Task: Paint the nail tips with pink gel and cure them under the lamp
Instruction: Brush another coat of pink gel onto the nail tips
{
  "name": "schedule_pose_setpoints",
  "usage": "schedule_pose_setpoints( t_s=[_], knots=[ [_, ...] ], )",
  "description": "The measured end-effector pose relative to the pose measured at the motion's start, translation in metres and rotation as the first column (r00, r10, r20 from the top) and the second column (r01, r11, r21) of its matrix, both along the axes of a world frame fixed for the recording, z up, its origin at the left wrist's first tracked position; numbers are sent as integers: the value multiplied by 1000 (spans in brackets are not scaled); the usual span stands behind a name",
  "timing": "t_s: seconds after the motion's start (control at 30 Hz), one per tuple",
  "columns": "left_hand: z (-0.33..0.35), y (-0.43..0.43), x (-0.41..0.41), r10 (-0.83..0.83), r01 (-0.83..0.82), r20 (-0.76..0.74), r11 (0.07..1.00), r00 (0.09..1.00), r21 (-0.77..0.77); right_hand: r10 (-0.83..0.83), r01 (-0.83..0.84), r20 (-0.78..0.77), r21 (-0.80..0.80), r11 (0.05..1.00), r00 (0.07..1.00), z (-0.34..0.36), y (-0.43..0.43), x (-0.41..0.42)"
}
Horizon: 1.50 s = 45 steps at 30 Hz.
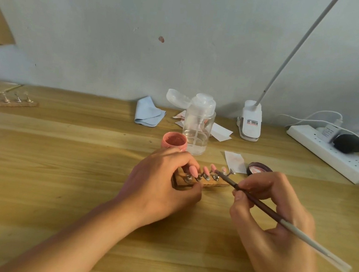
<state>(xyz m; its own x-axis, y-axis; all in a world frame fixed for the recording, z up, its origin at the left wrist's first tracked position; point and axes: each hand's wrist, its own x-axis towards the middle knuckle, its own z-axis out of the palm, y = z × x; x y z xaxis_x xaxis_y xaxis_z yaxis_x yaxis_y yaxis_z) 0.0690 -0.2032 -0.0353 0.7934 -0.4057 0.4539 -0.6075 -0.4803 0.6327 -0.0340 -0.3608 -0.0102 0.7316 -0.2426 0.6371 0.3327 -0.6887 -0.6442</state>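
Note:
A small wooden holder (213, 184) lies on the table with several metal stands carrying pink nail tips (193, 171). My left hand (165, 184) grips the holder's left end between thumb and fingers. My right hand (274, 211) pinches a thin gel brush (259, 204), whose tip touches a pink nail tip near the holder's right side. An open pink gel jar (174, 140) stands just behind my left hand. Its lid (258, 168) lies to the right, partly hidden by my right hand.
A clear pump bottle (199, 124) stands behind the jar, with a blue cloth (148, 111) and paper wipes (234, 161) nearby. A white clip lamp (250, 122) and power strip (333, 153) sit at the back right. A second nail holder (10, 100) lies far left.

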Motion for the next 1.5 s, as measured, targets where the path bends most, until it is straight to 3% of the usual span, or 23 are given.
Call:
schedule_pose_setpoints(
  t_s=[0.4,0.57,0.63,0.73,0.83,0.93,1.1,1.5],
  knots=[
    [0,0,1,-1,0,27,1000,1000,14,-20,19,25,35,999,999,-6,-3,1],
    [-1,0,0,7,-8,25,1000,1000,27,44,-68,132,185,980,990,-10,-6,2],
    [-1,0,1,0,0,2,1000,1000,18,90,-112,106,223,968,990,-9,-6,3],
    [-3,2,2,1,0,-20,999,1000,32,162,-170,53,421,891,985,-9,-9,7],
    [-4,2,2,-13,15,-45,999,999,36,169,-168,60,643,747,984,-10,-14,11],
    [-4,3,3,-13,16,-56,999,998,51,190,-141,24,762,633,982,-9,-18,14],
    [-5,3,4,-25,28,-89,999,996,35,175,-67,-69,740,669,982,-13,-19,14],
    [-5,3,5,-27,31,-90,998,996,45,203,-88,-83,698,710,976,-13,-16,14]
  ],
)
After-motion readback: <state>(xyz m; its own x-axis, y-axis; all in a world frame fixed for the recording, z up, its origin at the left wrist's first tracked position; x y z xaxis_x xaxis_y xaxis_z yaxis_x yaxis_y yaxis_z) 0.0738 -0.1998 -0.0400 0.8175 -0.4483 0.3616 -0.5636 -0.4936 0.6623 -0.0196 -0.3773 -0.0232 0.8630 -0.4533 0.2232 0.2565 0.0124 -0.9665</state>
